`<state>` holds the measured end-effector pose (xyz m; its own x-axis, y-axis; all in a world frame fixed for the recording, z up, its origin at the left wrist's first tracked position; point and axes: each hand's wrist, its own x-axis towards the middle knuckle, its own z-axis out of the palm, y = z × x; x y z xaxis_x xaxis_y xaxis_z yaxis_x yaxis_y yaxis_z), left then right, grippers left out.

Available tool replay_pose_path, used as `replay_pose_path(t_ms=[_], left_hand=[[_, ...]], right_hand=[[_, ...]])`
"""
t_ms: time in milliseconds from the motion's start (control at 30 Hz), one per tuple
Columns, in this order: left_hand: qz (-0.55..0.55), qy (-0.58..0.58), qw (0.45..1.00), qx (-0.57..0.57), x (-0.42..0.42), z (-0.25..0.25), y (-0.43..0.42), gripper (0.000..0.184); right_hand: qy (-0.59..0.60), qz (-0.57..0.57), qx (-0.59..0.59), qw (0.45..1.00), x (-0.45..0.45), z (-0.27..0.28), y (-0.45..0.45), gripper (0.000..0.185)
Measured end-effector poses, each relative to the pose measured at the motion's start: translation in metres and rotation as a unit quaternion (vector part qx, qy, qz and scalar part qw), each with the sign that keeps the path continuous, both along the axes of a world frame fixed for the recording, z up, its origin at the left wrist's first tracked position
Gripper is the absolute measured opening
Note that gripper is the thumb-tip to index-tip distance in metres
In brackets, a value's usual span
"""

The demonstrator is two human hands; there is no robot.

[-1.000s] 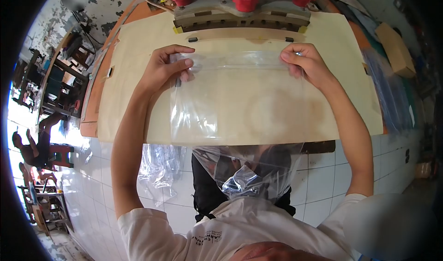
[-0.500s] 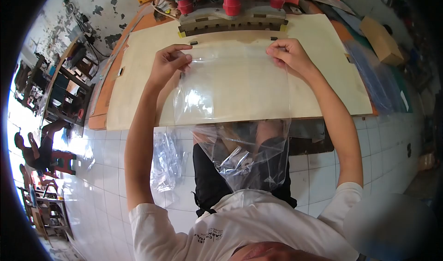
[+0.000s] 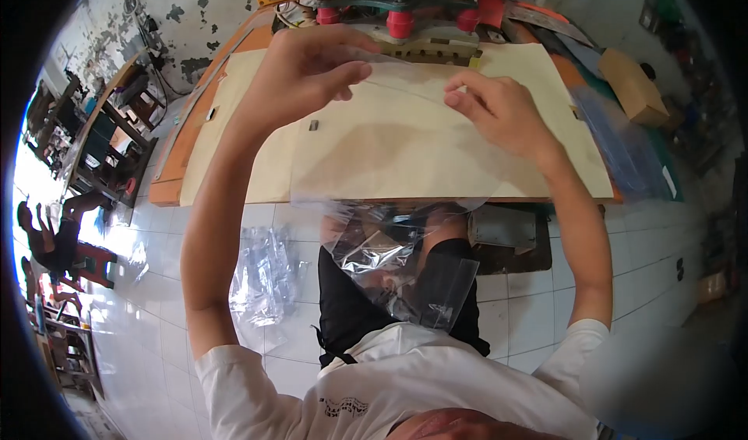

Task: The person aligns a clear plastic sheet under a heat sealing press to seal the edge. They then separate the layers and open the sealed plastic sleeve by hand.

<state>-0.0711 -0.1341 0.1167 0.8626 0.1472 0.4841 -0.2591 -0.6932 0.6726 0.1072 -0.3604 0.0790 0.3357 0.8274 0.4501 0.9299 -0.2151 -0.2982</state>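
Observation:
A clear plastic sheet (image 3: 366,163) stretches over the cream board (image 3: 557,140) and hangs past the table's front edge, crumpling over my lap. My left hand (image 3: 308,74), raised in front of the machine, pinches the sheet's far edge between thumb and fingers. Lower and to the right, my right hand (image 3: 506,113) is curled, thumb and forefinger close together at the same edge; glare and transparency partly hide the film there. A small dark block (image 3: 314,125) lies on the board below my left hand.
A green machine with red cylinders (image 3: 400,24) stands at the table's back. A cardboard box (image 3: 635,89) and blue-tinted plastic sheets (image 3: 627,140) lie on the right. More clear plastic (image 3: 269,276) is on the tiled floor. Another person (image 3: 58,237) sits far left.
My left hand has risen towards the camera, lifting the sheet's left corner. The sheet's far edge now slants down towards my right hand, which has shifted slightly. The view has moved a little.

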Motion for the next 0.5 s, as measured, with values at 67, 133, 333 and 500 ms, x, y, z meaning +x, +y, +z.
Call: replay_pose_path(t_ms=[67, 133, 333, 500], left_hand=[[-0.02, -0.017, 0.999, 0.034, 0.008, 0.006, -0.01, 0.022], [-0.038, -0.03, 0.997, 0.067, 0.016, 0.01, -0.016, 0.021], [-0.031, 0.042, 0.998, 0.042, 0.018, 0.029, -0.027, 0.032], [-0.09, 0.054, 0.994, 0.022, 0.014, 0.031, -0.022, 0.042]], right_hand=[[0.003, -0.007, 0.036, 0.999, -0.012, -0.005, 0.005, 0.037], [-0.025, 0.004, 0.118, 0.993, -0.019, -0.008, 0.009, 0.035], [0.01, 0.084, 0.271, 0.959, -0.008, -0.004, 0.019, 0.023], [-0.053, 0.098, 0.25, 0.962, -0.014, 0.017, 0.006, 0.02]])
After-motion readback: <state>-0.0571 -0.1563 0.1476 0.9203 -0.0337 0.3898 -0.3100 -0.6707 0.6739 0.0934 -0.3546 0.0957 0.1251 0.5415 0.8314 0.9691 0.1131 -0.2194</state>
